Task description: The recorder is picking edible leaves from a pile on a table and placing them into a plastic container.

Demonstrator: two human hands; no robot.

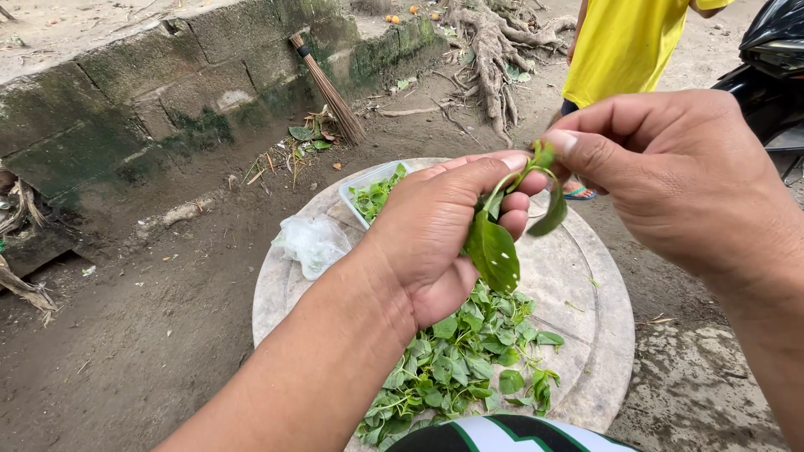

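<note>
Both hands pinch one leafy sprig (502, 226) above the round table (586, 276). Left hand (444, 234) has the stem closed between thumb and fingers, large leaf hanging just below the pinch. Right hand (670, 176) nips the top of the same stem between thumb tip and forefinger, touching the left fingertips.

Left to right from the grip:
- Far left: mossy block wall (126, 100) running diagonally, dirt ground at its foot, open room there.
- Up-left: broom (331, 92) leaning on the wall, well apart from the hands.
- Left and below the left wrist: crumpled clear plastic bag (311, 243) on the table near its left edge.
- Just behind the left hand: pale tub (368, 188) with picked leaves, sitting at the table's far-left rim, partly hidden by the hand.
- Straight below the grip: pile of leafy stems (456, 368) on the table, reaching the near edge.
- Right of the pile, under the right hand: bare tabletop out to the right rim.
- Behind the grip: tree roots (494, 50), then another person in a yellow shirt (624, 46), standing beyond the table's far edge.
- Far right: dark motorbike (766, 67), partly behind the right hand.
</note>
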